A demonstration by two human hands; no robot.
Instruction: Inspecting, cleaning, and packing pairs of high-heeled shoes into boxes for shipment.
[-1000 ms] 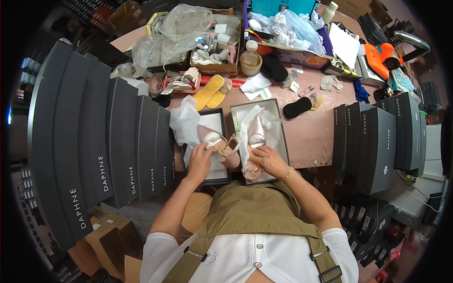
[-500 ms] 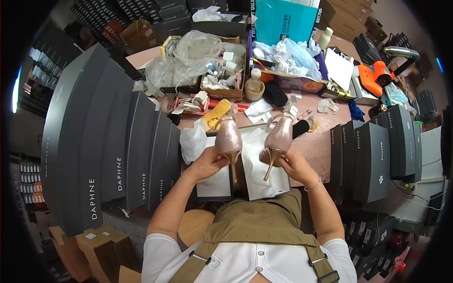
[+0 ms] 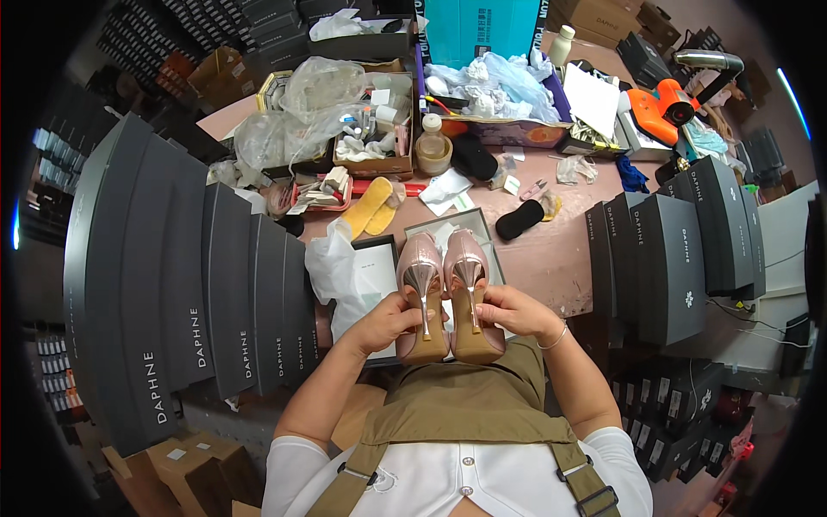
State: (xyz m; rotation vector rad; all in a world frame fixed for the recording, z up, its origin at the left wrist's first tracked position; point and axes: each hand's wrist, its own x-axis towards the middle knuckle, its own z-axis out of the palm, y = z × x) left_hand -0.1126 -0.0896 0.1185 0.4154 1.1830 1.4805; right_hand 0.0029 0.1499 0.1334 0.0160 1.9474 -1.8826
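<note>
Two pink metallic high-heeled shoes stand side by side, soles toward me and thin heels pointing down. My left hand grips the left shoe and my right hand grips the right shoe. The two shoes touch each other above an open grey shoe box lined with white tissue paper on the pinkish table.
Tall stacks of dark grey shoe boxes stand at my left, more grey boxes at my right. The back of the table holds a yellow sponge, a black brush, a jar, plastic bags, an orange tool.
The two shoes were lifted out of the box, held apart with toes up, then brought together side by side closer to my body.
</note>
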